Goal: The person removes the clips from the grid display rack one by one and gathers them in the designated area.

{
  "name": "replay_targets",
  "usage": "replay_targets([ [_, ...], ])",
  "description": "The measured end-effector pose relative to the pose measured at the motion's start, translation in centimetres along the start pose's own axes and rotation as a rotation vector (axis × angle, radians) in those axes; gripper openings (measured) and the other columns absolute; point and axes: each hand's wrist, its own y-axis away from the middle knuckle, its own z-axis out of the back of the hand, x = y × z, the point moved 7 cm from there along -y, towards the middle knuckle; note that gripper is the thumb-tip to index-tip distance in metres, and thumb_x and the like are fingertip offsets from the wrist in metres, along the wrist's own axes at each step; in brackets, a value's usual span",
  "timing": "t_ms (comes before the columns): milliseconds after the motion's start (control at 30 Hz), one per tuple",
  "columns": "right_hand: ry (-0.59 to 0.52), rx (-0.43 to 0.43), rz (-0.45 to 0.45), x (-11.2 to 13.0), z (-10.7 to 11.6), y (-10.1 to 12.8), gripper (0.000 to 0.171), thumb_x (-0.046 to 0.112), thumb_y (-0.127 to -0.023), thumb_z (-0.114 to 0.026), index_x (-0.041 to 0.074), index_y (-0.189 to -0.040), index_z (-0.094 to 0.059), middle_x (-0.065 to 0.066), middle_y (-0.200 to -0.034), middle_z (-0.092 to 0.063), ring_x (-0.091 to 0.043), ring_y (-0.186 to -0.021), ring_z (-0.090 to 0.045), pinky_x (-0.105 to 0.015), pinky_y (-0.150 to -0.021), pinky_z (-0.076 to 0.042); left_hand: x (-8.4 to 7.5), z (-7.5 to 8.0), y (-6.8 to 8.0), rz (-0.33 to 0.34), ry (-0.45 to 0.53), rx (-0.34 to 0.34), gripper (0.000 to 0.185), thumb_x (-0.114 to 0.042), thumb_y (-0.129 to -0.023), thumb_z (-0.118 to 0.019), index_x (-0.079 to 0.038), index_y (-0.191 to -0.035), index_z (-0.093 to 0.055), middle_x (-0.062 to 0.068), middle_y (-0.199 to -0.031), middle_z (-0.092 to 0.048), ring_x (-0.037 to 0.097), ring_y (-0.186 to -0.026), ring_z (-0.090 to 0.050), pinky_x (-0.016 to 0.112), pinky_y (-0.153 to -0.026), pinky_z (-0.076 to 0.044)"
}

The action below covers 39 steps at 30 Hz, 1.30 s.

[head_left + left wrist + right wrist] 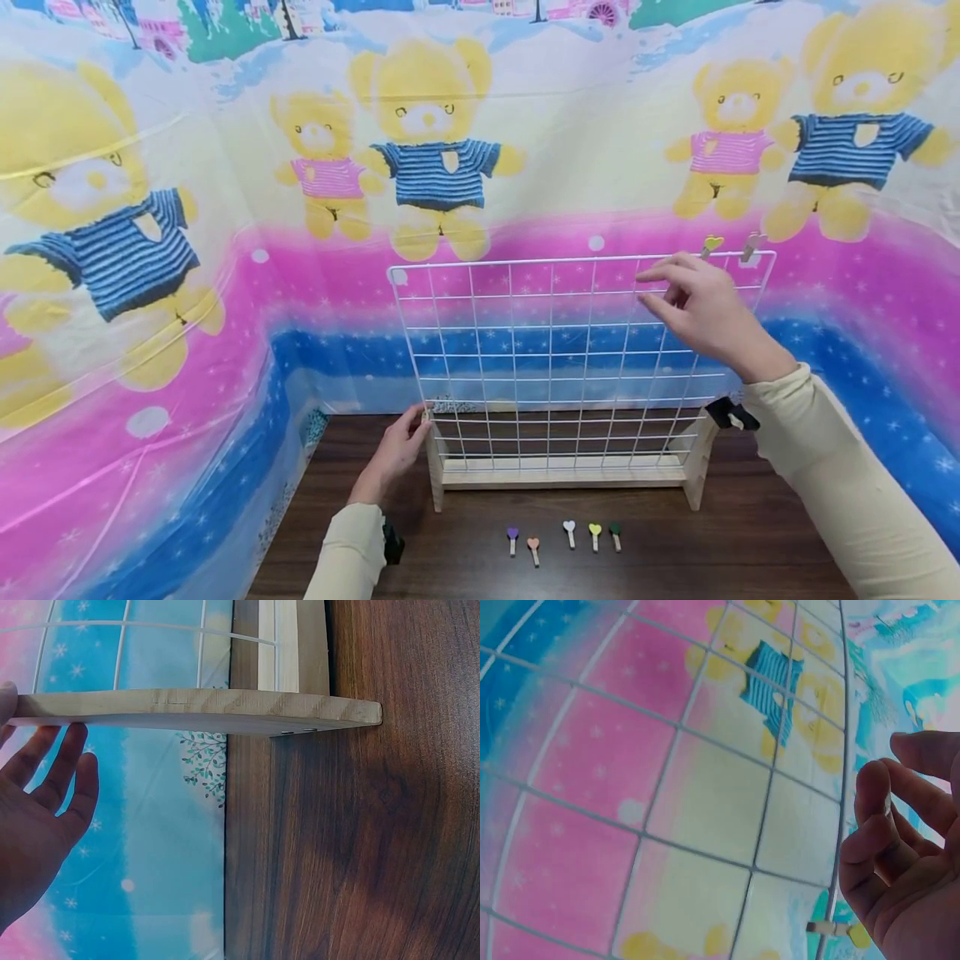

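A white wire grid [551, 354] stands upright in a pale wooden stand [562, 477]. My left hand [397, 448] grips the stand's left side panel [195, 705], thumb on one face and fingertips on the other. Up near the grid's top edge, right of its middle, is my right hand [697, 304], its fingers loosely bent and thumb apart, with nothing between them. A yellow heart clothespin [712, 244] is clipped on the top wire just beyond that hand; the right wrist view shows its wooden end [825, 928] crossing the wire. Farther right, a greyish-pink clothespin [752, 244] sits on the same wire.
On the dark wooden table [360, 492], in front of the stand, lie small heart clothespins: purple [512, 537], orange [533, 547], white [569, 531], yellow [596, 533] and dark green [616, 533]. A bear-print cloth [570, 183] hangs behind and along both sides.
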Motion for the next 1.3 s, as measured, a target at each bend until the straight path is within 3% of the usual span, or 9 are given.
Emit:
replay_targets([
  [233,0.035,-0.13,-0.087,-1.1,3.3,-1.0,0.032,0.003,-0.082,-0.073,0.0,-0.113,-0.067,-0.013,-0.101,-0.06,-0.008,-0.061,-0.045,-0.015,-0.058,-0.037,0.0,0.0,0.0,0.003,0.006,0.003,0.036,-0.021,-0.101,-0.048,-0.02,-0.137,-0.048,0.013,-0.126,-0.055,0.028,-0.115,-0.052,0.049,-0.091,-0.044],
  [400,0.043,-0.171,-0.149,-2.4,4.6,-1.2,0.033,0.004,-0.085,-0.068,0.001,-0.118,-0.065,-0.014,-0.108,-0.06,-0.002,-0.061,-0.044,-0.013,-0.058,-0.036,0.1,-0.1,0.1,0.002,-0.001,0.008,0.037,-0.022,-0.101,-0.048,-0.018,-0.138,-0.047,0.014,-0.127,-0.055,0.029,-0.115,-0.052,0.049,-0.091,-0.044],
  [600,0.046,-0.146,-0.246,-4.3,5.0,-0.7,0.03,0.009,-0.093,-0.054,0.002,-0.121,-0.064,-0.013,-0.113,-0.058,0.003,-0.054,-0.047,-0.015,-0.049,-0.036,0.0,-0.1,0.2,0.026,0.008,0.015,0.037,-0.022,-0.101,-0.048,-0.019,-0.138,-0.047,0.014,-0.128,-0.054,0.029,-0.117,-0.051,0.05,-0.092,-0.044],
  [900,0.004,-0.07,-0.36,-6.0,4.4,-0.4,0.032,0.018,-0.098,-0.049,0.004,-0.123,-0.062,-0.013,-0.099,-0.059,0.001,-0.052,-0.053,-0.023,-0.039,-0.036,0.2,-0.1,0.1,0.04,-0.004,0.008,0.036,-0.023,-0.101,-0.047,-0.021,-0.137,-0.047,0.013,-0.127,-0.055,0.028,-0.116,-0.052,0.049,-0.091,-0.044],
  [1167,-0.018,-0.084,-0.404,-6.6,4.2,-0.2,0.031,0.025,-0.098,-0.052,0.004,-0.115,-0.064,-0.014,-0.091,-0.063,-0.004,-0.052,-0.055,-0.023,-0.041,-0.038,0.1,-0.1,0.1,0.013,0.0,0.002,0.036,-0.02,-0.101,-0.048,-0.019,-0.137,-0.048,0.014,-0.127,-0.055,0.029,-0.116,-0.052,0.05,-0.091,-0.044],
  [1300,-0.008,-0.119,-0.375,-6.4,4.4,-0.1,0.027,0.023,-0.097,-0.053,0.003,-0.11,-0.065,-0.013,-0.089,-0.064,-0.001,-0.05,-0.052,-0.022,-0.039,-0.036,0.0,0.0,0.1,0.01,0.003,-0.001,0.036,-0.02,-0.101,-0.048,-0.018,-0.137,-0.048,0.014,-0.126,-0.055,0.029,-0.115,-0.052,0.049,-0.091,-0.044],
])
